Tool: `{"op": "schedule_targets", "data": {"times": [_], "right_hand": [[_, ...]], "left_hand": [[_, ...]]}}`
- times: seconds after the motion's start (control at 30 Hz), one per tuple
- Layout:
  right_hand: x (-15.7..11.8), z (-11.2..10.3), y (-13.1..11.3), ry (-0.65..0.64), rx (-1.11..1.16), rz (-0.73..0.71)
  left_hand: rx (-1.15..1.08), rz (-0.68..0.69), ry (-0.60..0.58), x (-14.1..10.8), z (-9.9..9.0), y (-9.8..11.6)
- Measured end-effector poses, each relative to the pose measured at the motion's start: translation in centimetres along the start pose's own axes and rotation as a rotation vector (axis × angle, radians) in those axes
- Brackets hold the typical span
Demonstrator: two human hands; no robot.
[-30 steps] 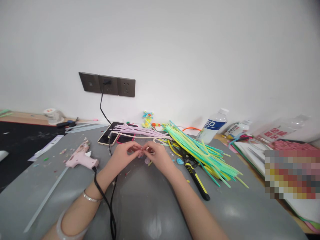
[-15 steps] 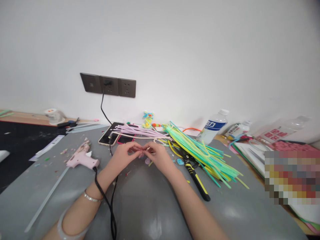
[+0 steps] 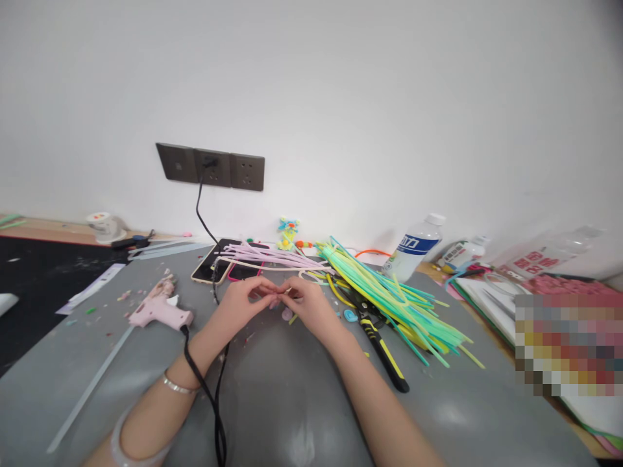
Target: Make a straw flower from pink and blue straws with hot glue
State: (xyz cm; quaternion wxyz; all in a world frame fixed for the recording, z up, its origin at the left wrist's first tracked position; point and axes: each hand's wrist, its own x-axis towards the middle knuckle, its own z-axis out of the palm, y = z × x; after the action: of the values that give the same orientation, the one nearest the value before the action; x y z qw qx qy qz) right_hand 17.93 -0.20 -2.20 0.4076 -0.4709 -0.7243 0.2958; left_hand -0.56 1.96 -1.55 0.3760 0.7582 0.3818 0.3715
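At the middle of the table, my left hand (image 3: pixel 247 301) and my right hand (image 3: pixel 306 303) meet fingertip to fingertip. Both are closed in a pinch around something small and pinkish, mostly hidden by the fingers. Just below the right fingers lie a small pale purple piece (image 3: pixel 287 314) and a short yellow-green bit. Behind the hands is a bundle of lilac pipe cleaners (image 3: pixel 272 254). Right of my right hand rest black-and-yellow pliers (image 3: pixel 384 353), partly under a bundle of green and yellow pipe cleaners (image 3: pixel 389 292).
A pink glue gun (image 3: pixel 160 312) with a clear glue stick lies left; its black cord (image 3: pixel 207 389) passes over my left forearm. Two phones (image 3: pixel 211 263) lie behind. A bottle (image 3: pixel 416 246) leans by the wall near a small yellow-blue figure (image 3: pixel 287 232). Papers (image 3: pixel 487 301) are stacked right.
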Motion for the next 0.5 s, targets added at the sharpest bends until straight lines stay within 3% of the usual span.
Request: {"op": "schedule_targets", "data": {"times": [0.5], "right_hand": [[-0.07, 0.04, 0.04, -0.016, 0.039, 0.039]], "left_hand": [[0.003, -0.005, -0.006, -0.04, 0.00, 0.18]]}}
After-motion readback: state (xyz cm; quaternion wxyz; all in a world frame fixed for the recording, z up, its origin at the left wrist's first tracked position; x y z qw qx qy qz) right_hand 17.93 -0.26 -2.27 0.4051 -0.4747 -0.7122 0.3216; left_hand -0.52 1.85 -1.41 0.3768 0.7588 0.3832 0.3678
